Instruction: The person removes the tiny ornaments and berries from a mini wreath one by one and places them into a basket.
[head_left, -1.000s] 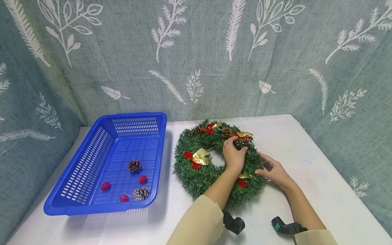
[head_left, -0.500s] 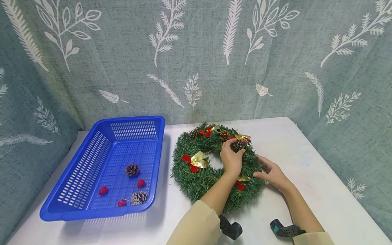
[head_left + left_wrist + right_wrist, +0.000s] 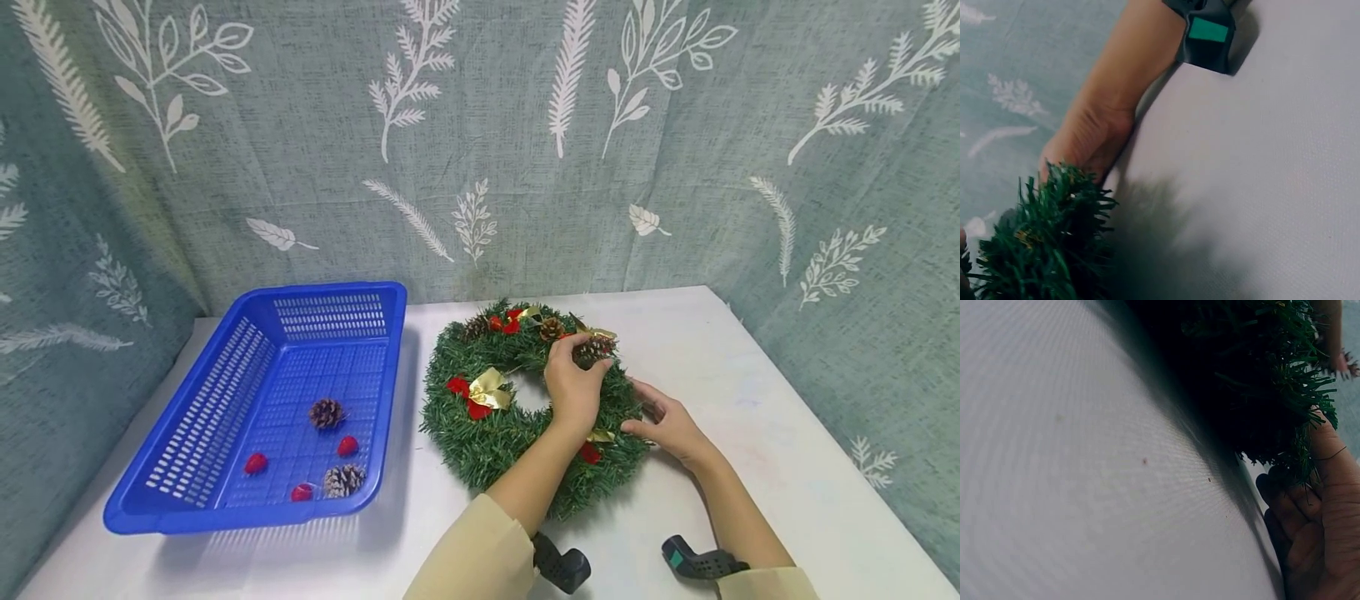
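A green Christmas wreath lies on the table, trimmed with gold bows, red ornaments and pine cones. My left hand reaches over it and holds a pine cone between thumb and fingers at the wreath's upper right. At the wreath's right edge, my right hand grips the greenery, thumb above and fingers lower at its side. The right wrist view shows that hand against the dark branches. In the left wrist view, the wreath's tips partly hide the right hand.
Left of the wreath stands a blue plastic basket. Inside are a brown pine cone, a white-tipped pine cone and three red berries, one berry farther left. A patterned curtain closes off the table's back and sides.
Both hands keep their places on the wreath, the left with the pine cone. The whole view has shifted slightly with the head.
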Motion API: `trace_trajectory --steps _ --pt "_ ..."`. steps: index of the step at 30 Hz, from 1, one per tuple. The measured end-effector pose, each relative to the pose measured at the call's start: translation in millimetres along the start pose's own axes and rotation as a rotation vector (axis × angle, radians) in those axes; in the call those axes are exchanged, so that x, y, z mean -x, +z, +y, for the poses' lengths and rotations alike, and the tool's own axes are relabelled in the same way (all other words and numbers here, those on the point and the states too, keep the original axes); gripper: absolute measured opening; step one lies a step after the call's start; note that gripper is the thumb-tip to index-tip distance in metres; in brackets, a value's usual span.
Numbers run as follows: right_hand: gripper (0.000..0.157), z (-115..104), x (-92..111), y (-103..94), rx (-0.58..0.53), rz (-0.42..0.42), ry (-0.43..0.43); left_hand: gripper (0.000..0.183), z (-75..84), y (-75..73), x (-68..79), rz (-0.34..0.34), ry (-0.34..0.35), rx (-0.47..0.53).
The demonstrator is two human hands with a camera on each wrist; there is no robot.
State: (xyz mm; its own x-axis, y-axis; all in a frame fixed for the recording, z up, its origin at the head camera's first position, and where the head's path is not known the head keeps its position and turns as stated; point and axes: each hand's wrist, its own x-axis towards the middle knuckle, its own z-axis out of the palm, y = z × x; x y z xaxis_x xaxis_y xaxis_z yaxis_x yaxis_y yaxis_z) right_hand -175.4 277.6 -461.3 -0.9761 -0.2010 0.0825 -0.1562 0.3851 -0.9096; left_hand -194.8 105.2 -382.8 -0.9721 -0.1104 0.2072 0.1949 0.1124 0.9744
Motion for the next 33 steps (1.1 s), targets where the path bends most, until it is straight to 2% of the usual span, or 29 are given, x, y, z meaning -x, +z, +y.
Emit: trace_trajectory --steps 11,19,30,33 --pt "0.077 -1 1 -2.0 -0.019 -0.004 0.023 0.038 8.6 -11.0 9.7 -0.052 0.077 0.031" --pt "0.077 0 0 -1.9 -0.014 -0.009 0.006 0.043 14.5 -29.8 15.0 -0.1 0.066 0.123" --pt "0.077 -1 -1 -1.4 -0.01 -0.007 0.012 0.042 25.4 -55.5 21.3 -0.124 0.059 0.094" --pt "0.077 -1 -1 -1.1 -0.006 -0.01 0.008 0.042 31.7 -61.6 24.8 -0.14 0.086 0.085"
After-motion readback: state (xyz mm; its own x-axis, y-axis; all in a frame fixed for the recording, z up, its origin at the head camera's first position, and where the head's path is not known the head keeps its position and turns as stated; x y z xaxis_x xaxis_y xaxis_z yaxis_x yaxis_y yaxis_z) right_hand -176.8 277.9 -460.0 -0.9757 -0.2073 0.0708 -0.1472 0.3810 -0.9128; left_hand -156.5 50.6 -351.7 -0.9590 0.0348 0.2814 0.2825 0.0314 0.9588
